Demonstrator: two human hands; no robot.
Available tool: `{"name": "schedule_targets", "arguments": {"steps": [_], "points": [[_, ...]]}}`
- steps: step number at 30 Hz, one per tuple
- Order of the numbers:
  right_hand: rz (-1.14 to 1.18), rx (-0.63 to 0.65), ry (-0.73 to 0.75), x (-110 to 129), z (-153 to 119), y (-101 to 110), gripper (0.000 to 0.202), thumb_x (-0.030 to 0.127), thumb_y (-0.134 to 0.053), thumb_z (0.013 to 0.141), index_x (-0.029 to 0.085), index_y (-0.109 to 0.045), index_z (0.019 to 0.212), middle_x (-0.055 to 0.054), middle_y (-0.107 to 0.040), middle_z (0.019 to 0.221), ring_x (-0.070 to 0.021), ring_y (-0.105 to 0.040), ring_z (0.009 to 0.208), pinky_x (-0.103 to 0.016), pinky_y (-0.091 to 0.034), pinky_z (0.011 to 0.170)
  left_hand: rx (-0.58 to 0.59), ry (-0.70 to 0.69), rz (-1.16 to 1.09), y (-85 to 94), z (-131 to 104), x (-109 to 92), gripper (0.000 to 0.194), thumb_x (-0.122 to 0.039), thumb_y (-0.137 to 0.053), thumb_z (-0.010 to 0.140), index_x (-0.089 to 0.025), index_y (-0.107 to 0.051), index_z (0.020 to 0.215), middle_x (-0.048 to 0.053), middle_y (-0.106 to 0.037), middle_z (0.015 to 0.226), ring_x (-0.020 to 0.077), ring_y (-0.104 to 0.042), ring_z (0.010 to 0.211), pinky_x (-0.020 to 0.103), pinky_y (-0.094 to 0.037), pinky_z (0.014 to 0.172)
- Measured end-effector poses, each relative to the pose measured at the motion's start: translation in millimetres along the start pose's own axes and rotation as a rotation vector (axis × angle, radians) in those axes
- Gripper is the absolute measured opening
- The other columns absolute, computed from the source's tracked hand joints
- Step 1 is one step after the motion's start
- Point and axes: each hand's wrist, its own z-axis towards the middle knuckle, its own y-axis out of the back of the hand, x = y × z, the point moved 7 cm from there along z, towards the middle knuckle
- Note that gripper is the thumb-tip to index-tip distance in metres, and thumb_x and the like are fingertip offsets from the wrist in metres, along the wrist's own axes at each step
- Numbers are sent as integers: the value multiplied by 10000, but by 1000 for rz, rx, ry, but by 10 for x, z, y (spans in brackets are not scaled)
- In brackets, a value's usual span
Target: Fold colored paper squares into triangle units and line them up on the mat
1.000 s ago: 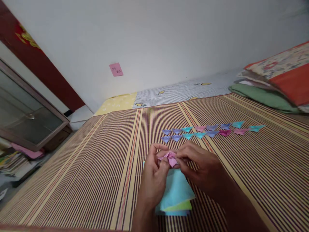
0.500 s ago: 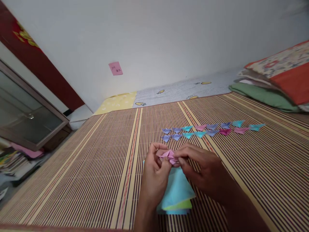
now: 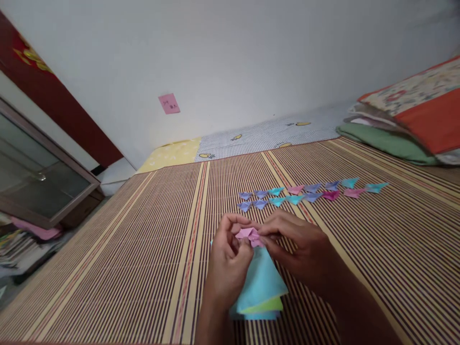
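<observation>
A small folded pink paper [image 3: 250,234] is held between both hands above the striped mat [image 3: 151,249]. My left hand [image 3: 230,263] pinches its left and lower side with thumb and fingers. My right hand [image 3: 298,239] grips its right edge between thumb and fingertips. Beneath the hands lies a stack of square papers [image 3: 264,282], light blue on top with a green sheet showing below. Beyond the hands, two rows of small folded paper shapes, such as a magenta one [image 3: 331,195] and a pink one [image 3: 295,190], rest on the mat.
Folded cloths and a green cushion [image 3: 388,143] are piled at the right. A pink note [image 3: 169,103] is stuck on the white wall. At the left stand a glass-fronted cabinet [image 3: 39,167] and a pile of papers [image 3: 25,249].
The pink paper's folds look wider and flatter, and the right thumb now sits closer against its edge. The whole view has shifted slightly.
</observation>
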Motion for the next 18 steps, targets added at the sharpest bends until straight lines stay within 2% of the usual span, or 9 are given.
{"name": "schedule_targets", "arguments": {"steps": [5, 13, 16, 18], "points": [[-19, -46, 31, 49, 4, 77, 132, 84, -596, 939, 190, -626, 866, -15, -654, 845, -152, -648, 819, -271, -483, 724, 3, -15, -40, -10, 12, -50, 176, -130, -597, 884, -217, -550, 1030, 33, -716, 994, 114, -597, 710, 234, -466, 661], [7, -46, 28, 27, 26, 147, 151, 73, -602, 935, 199, -640, 863, -8, -648, 842, -148, -630, 819, -283, -487, 726, 22, -89, -34, -1, -2, -87, 153, -135, -556, 913, -214, -544, 1044, 51, -734, 1053, 109, -610, 716, 233, -460, 634], [18, -68, 22, 83, 34, 207, 154, 88, -617, 931, 213, -644, 844, -4, -655, 823, -153, -637, 800, -292, -497, 714, 24, -106, -37, -9, 4, -106, 156, -125, -548, 914, -214, -547, 1042, 62, -741, 1065, 140, -665, 810, 245, -475, 643], [99, -67, 0, 182, -12, 266, 149, 131, -641, 932, 230, -631, 821, 2, -661, 796, -158, -646, 774, -290, -514, 687, 30, -108, -55, -20, 6, -115, 149, -125, -543, 924, -215, -544, 1044, 67, -746, 1071, 169, -694, 914, 265, -509, 712]]}}
